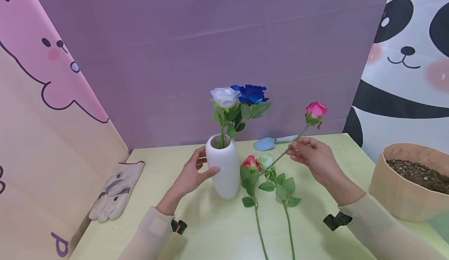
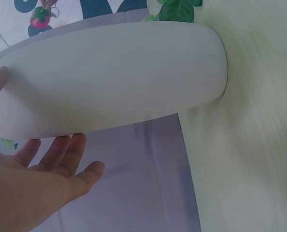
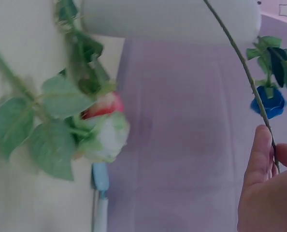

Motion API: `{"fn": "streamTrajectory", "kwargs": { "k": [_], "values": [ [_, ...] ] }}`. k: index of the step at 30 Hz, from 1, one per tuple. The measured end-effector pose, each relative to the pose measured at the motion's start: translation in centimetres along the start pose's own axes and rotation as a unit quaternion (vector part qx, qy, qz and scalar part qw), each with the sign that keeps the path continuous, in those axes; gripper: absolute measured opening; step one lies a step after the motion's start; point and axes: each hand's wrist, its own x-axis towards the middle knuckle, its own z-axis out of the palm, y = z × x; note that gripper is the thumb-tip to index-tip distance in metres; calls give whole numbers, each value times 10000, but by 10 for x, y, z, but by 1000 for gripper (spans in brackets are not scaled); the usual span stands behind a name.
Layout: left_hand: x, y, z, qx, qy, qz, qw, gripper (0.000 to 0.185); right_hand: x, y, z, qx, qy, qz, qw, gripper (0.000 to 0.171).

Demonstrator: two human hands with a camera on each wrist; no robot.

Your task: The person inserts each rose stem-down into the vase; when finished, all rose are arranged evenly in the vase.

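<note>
A white vase [image 1: 226, 174] stands on the table, with my left hand [image 1: 191, 176] holding it between thumb and fingers. In the left wrist view the fingertips touch the side of the vase [image 2: 119, 72]. A white rose [image 1: 225, 97] and blue roses [image 1: 252, 94] stand in its mouth. To the right, my right hand [image 1: 315, 156] pinches the stem of a pink rose [image 1: 317, 110], bloom up and stem slanting down toward the left. The right wrist view shows this bare stem [image 3: 240, 58] crossing in front of the vase.
A red rose [image 1: 251, 162] and a greenish-white rose [image 1: 265, 161] lie right of the vase. Behind them is a blue trowel [image 1: 264, 144]. Work gloves [image 1: 119, 190] lie at the left edge, and a tan pot [image 1: 403, 190] of soil stands at the right.
</note>
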Motion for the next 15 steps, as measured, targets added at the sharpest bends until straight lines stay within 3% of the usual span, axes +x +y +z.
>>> {"fn": "streamTrajectory", "kwargs": {
  "k": [15],
  "values": [
    [1,-3,0,-96,-30,12,9999,80,3,-17,34,807,108,-815,9933,22]
  ]
}}
